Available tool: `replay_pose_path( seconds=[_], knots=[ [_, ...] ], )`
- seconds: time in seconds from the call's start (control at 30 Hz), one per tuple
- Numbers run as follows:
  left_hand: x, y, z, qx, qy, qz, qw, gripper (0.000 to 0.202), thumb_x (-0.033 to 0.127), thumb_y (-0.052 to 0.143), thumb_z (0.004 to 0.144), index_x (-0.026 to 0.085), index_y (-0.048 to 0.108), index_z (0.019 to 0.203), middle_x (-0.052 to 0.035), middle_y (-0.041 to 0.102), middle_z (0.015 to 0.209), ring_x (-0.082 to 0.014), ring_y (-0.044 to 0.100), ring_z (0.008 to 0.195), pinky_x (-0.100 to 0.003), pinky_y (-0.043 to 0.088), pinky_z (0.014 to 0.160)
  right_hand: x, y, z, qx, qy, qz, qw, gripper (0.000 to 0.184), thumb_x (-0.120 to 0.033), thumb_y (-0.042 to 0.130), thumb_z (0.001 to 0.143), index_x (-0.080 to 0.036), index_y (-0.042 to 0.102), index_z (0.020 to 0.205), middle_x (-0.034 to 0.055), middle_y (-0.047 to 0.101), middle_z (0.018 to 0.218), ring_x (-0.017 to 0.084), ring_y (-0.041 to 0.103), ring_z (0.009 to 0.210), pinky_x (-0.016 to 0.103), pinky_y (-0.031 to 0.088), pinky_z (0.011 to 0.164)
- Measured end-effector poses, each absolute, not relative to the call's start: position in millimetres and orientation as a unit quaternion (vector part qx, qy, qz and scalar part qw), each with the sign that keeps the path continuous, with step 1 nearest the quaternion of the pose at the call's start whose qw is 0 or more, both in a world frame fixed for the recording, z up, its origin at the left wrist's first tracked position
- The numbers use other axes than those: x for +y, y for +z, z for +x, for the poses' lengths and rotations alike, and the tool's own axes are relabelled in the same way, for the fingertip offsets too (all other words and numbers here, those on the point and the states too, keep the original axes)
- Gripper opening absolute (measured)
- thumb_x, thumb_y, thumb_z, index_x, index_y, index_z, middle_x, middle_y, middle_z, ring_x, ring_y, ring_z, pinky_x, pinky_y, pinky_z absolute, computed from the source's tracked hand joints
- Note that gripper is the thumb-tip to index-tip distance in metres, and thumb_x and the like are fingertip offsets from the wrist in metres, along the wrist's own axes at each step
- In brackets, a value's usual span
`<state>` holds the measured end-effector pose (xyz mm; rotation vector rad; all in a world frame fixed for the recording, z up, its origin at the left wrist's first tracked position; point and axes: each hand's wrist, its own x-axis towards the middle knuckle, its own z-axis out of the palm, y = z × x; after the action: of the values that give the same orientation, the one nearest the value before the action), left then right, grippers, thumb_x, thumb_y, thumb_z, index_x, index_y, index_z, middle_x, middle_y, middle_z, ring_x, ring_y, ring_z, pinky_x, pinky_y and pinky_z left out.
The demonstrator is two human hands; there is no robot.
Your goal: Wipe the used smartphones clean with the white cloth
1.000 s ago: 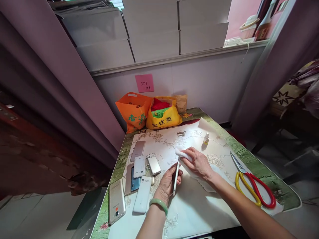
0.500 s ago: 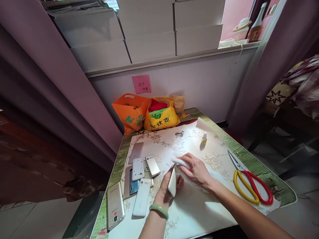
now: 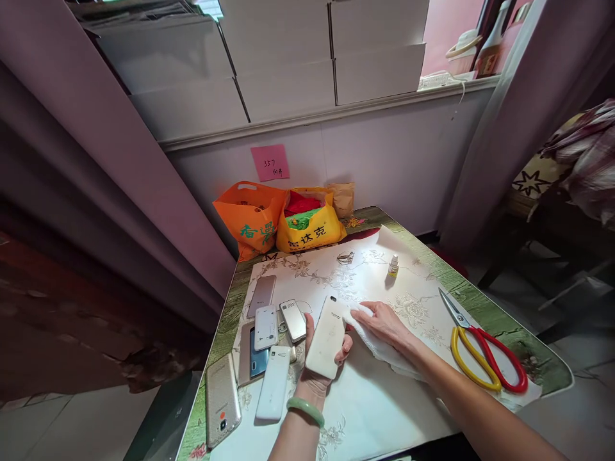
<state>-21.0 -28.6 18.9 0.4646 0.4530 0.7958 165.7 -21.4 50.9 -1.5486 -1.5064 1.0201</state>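
A cream-white phone [image 3: 327, 339] is just below and right of the frame's centre, raised over the tabletop [image 3: 408, 234] in the left hand [image 3: 313, 383]. Its long axis runs nearly upright in the frame, leaning a little right at the top; the camera end points up, the plain end down toward the wrist, and the back faces the viewer. The left fingers [image 3: 343, 349] are curled round the phone, with the thumb along its left edge and fingertips over its right.

Right of it, the right hand [image 3: 382, 323] pinches a bunched white cloth [image 3: 384, 349], which hangs toward the lower right. The cloth comes up to the phone's upper right edge; whether they touch, I cannot tell.

At lower left, a gold phone [image 3: 222, 400] lies with its camera end down and its long axis leaning slightly left at the top. Near it, a white phone [image 3: 272, 384] leans the other way, camera end up. At right, scissors [image 3: 465, 326] point their blades to the upper left.
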Motion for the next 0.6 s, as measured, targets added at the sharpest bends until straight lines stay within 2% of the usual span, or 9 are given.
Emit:
replay_pose_path(
  seconds=[0.03, 0.1, 0.17, 0.2, 0.33, 0.43, 0.53, 0.6],
  knots=[
    [-28, 20, -22, 0.211, 0.394, 0.203, 0.871, 0.094, 0.094, 0.041, 0.074, 0.008, 0.071, 0.100, -0.0092, 0.065, 0.066, -0.0107, 0.048, 0.045, -0.022, 0.036, 0.040, -22, 48, 167, -0.597, 0.394, -0.604, 0.353, 0.033, -0.045, 0.058, 0.081, -0.019, 0.058, 0.060, -0.0053, 0.041, 0.053, 0.011, 0.036, 0.054, 0.023, 0.028, 0.051],
    [-27, 21, -22, 0.209, 0.437, 0.149, 0.862, 0.087, 0.087, 0.051, 0.076, 0.008, 0.070, 0.108, -0.0144, 0.072, 0.084, -0.0186, 0.064, 0.067, -0.028, 0.052, 0.059, -21, 45, 171, -0.593, 0.392, -0.607, 0.355, 0.034, -0.047, 0.058, 0.081, -0.019, 0.058, 0.060, -0.0052, 0.042, 0.054, 0.011, 0.036, 0.054, 0.023, 0.027, 0.052],
    [-26, 21, -23, 0.209, 0.479, 0.107, 0.846, 0.074, 0.075, 0.057, 0.082, 0.010, 0.068, 0.114, -0.0178, 0.073, 0.102, -0.0262, 0.068, 0.090, -0.039, 0.057, 0.081, -19, 47, 173, -0.564, 0.403, -0.609, 0.386, 0.035, -0.050, 0.058, 0.081, -0.019, 0.062, 0.065, -0.0043, 0.048, 0.057, 0.012, 0.040, 0.055, 0.023, 0.030, 0.052],
    [-25, 21, -23, 0.206, 0.489, 0.097, 0.842, 0.069, 0.071, 0.058, 0.084, 0.010, 0.068, 0.115, -0.0183, 0.073, 0.105, -0.0276, 0.068, 0.095, -0.043, 0.056, 0.087, -17, 48, 174, -0.538, 0.414, -0.610, 0.408, 0.036, -0.053, 0.059, 0.080, -0.019, 0.064, 0.069, -0.0035, 0.051, 0.058, 0.013, 0.042, 0.056, 0.024, 0.032, 0.052],
    [-24, 14, -25, 0.245, 0.478, 0.077, 0.840, 0.052, 0.055, 0.060, 0.090, 0.013, 0.066, 0.120, -0.0152, 0.075, 0.102, -0.0276, 0.071, 0.096, -0.041, 0.056, 0.088, -14, 54, 168, -0.432, 0.467, -0.601, 0.484, 0.045, -0.060, 0.063, 0.079, -0.016, 0.069, 0.080, 0.0023, 0.063, 0.063, 0.017, 0.051, 0.056, 0.026, 0.037, 0.051],
    [-24, 9, -23, 0.317, 0.461, 0.064, 0.826, 0.047, 0.043, 0.066, 0.088, 0.014, 0.065, 0.125, -0.0136, 0.077, 0.100, -0.0290, 0.074, 0.096, -0.041, 0.058, 0.087, -14, 53, 158, -0.429, 0.460, -0.588, 0.509, 0.051, -0.064, 0.065, 0.079, -0.014, 0.073, 0.086, 0.0056, 0.068, 0.068, 0.021, 0.058, 0.061, 0.028, 0.043, 0.055],
    [-23, 6, -19, 0.350, 0.453, 0.059, 0.818, 0.046, 0.036, 0.071, 0.085, 0.013, 0.065, 0.125, -0.0125, 0.078, 0.099, -0.0277, 0.075, 0.092, -0.039, 0.060, 0.085, -14, 49, 151, -0.463, 0.377, -0.596, 0.537, 0.054, -0.064, 0.063, 0.081, -0.015, 0.075, 0.099, 0.0085, 0.074, 0.088, 0.026, 0.066, 0.083, 0.032, 0.052, 0.071],
    [-23, 7, -16, 0.361, 0.449, 0.056, 0.815, 0.043, 0.034, 0.070, 0.086, 0.012, 0.067, 0.122, -0.0117, 0.078, 0.097, -0.0262, 0.075, 0.089, -0.036, 0.060, 0.082, -13, 46, 149, -0.496, 0.313, -0.594, 0.550, 0.050, -0.061, 0.063, 0.083, -0.018, 0.075, 0.107, 0.0093, 0.075, 0.103, 0.027, 0.067, 0.097, 0.036, 0.052, 0.085]
  ],
)
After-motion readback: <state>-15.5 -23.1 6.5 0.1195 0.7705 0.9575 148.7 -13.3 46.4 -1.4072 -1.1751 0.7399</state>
